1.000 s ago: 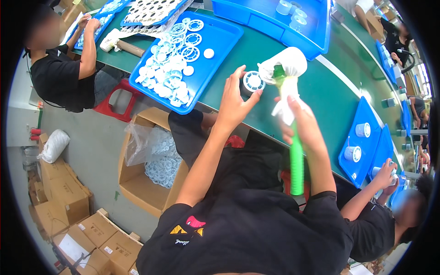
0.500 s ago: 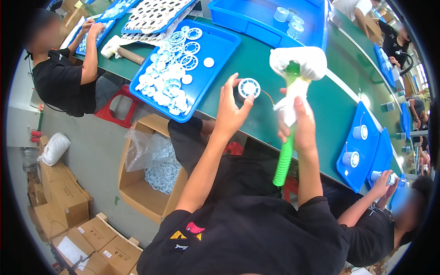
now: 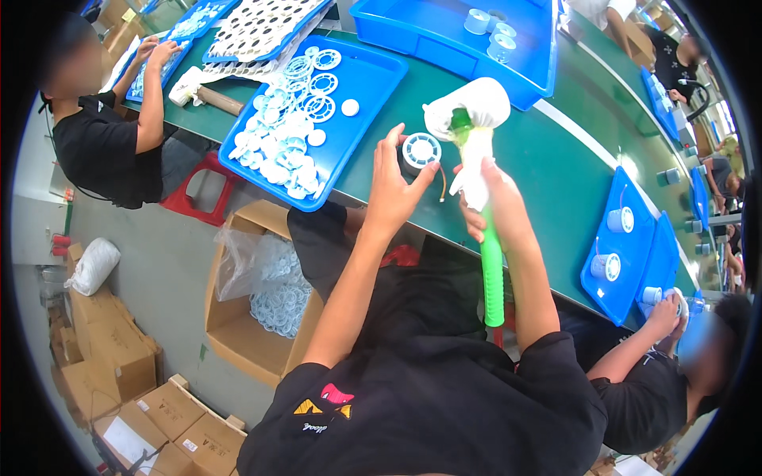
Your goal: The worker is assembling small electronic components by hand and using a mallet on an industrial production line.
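The right hand [image 3: 502, 205] grips a green-handled mallet with a white cloth-wrapped head [image 3: 474, 155]; the left hand [image 3: 394, 184] clasps a dark cylinder with a white spoked cap [image 3: 421, 149] at the near side of the green table [image 3: 548, 178]. The mallet's head crowds close on the cylinder's right. Left lies a shallow blue plastic tray [image 3: 371, 83] of white parts; a deep blue plastic bin [image 3: 456, 57] blocks the far side. Right sits another blue tray [image 3: 627, 244].
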Demonstrator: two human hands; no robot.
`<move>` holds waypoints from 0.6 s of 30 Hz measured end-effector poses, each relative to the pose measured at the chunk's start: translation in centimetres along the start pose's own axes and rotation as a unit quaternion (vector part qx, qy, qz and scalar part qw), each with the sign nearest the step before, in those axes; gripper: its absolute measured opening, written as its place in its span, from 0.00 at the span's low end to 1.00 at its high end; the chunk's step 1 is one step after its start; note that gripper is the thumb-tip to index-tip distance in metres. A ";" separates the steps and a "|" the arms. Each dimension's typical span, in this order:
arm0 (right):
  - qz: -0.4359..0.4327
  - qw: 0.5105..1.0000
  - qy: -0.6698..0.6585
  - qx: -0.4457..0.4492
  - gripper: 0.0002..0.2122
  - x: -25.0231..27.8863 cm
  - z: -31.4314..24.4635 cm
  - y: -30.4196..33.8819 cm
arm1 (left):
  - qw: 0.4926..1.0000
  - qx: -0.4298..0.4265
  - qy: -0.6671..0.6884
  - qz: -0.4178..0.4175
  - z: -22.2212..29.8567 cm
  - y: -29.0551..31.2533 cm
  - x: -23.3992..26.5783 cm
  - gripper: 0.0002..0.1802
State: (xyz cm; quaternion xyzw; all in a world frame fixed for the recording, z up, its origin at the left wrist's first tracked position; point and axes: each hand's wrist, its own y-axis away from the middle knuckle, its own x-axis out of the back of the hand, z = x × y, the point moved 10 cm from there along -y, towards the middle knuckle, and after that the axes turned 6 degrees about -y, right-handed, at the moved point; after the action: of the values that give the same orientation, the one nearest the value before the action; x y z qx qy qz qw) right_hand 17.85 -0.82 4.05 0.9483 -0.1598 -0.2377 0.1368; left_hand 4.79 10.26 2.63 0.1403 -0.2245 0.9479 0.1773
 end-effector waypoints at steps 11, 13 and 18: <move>-0.001 0.999 -0.039 -0.026 0.27 -0.3 -0.2 -1.0 | 0.998 0.042 0.039 -0.004 -1.1 0.1 0.5 0.45; -0.055 0.995 -0.058 0.053 0.28 -1.1 -2.1 -0.8 | 0.997 0.052 0.059 -0.011 -1.2 0.2 0.3 0.45; -0.027 0.993 -0.085 -0.072 0.27 -0.5 2.0 -1.5 | 0.992 0.056 0.113 -0.010 -1.1 -0.3 0.1 0.44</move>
State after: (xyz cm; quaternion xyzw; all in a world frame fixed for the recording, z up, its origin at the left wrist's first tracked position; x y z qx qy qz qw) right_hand 16.76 0.40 2.02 0.9162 -0.1279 -0.3321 0.1841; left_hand 4.61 11.09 1.88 0.0443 -0.1483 0.9669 0.2030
